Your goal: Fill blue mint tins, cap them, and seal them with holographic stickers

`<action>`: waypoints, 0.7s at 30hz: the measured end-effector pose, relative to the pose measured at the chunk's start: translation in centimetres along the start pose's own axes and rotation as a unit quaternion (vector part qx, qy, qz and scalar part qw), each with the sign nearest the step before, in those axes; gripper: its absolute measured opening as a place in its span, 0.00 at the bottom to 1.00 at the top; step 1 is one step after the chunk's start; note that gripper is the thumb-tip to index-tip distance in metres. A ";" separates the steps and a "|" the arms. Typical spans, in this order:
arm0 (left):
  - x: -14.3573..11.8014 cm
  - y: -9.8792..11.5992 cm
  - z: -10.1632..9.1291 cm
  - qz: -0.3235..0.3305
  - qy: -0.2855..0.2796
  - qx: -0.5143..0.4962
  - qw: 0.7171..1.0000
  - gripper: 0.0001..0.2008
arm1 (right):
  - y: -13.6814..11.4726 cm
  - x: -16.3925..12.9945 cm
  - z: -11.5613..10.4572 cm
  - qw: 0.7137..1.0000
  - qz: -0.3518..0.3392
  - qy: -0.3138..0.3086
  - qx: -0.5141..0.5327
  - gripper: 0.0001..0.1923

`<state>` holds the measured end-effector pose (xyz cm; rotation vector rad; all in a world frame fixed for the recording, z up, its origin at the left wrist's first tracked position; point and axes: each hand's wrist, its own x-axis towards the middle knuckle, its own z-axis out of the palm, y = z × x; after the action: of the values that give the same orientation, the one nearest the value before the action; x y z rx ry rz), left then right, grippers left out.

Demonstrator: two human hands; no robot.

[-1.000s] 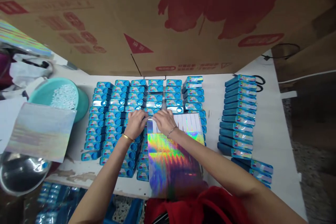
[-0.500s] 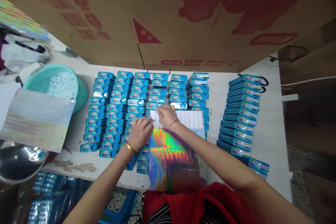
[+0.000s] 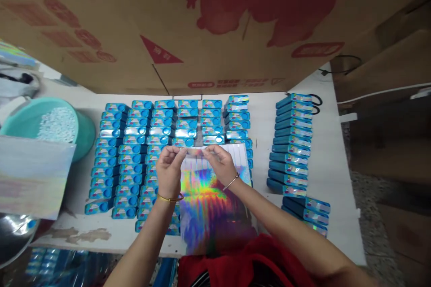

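over blue boxes (image 3: 134, 161), left hand (image 3: 169, 171) and right hand (image 3: 218, 164) pinch sticker strip (image 3: 194, 152); print unreadable.

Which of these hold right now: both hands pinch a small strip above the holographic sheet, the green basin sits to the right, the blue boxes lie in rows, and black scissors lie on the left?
1. Both hands pinch a small holographic strip between them: true; left hand, right hand.
2. The green basin sits on the right: false, on the left.
3. The blue boxes lie in rows on the white table: true.
4. The black scissors lie on the left: false, far right, behind the right-hand stack.
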<state>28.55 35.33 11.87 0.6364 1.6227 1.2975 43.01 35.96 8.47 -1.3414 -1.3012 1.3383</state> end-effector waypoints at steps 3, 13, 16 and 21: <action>1.4 -1.6 3.1 -0.015 -0.026 0.020 0.999 0.13 | 0.5 1.6 -2.7 0.999 0.017 0.046 -0.013 0.16; 6.6 -4.8 17.7 0.202 -0.008 0.289 0.936 0.06 | 3.6 10.4 -14.6 0.930 0.018 0.115 -0.348 0.11; 6.7 -5.4 19.8 0.203 -0.010 0.355 0.913 0.06 | 4.5 11.5 -15.9 0.911 0.023 0.113 -0.395 0.11; 7.0 -6.1 21.2 0.213 -0.004 0.411 0.887 0.04 | 5.5 12.3 -16.8 0.897 0.030 0.100 -0.429 0.11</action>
<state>45.28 48.97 3.57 1.5796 2.0880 0.8265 59.02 49.25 3.01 -2.0460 -1.7979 0.6083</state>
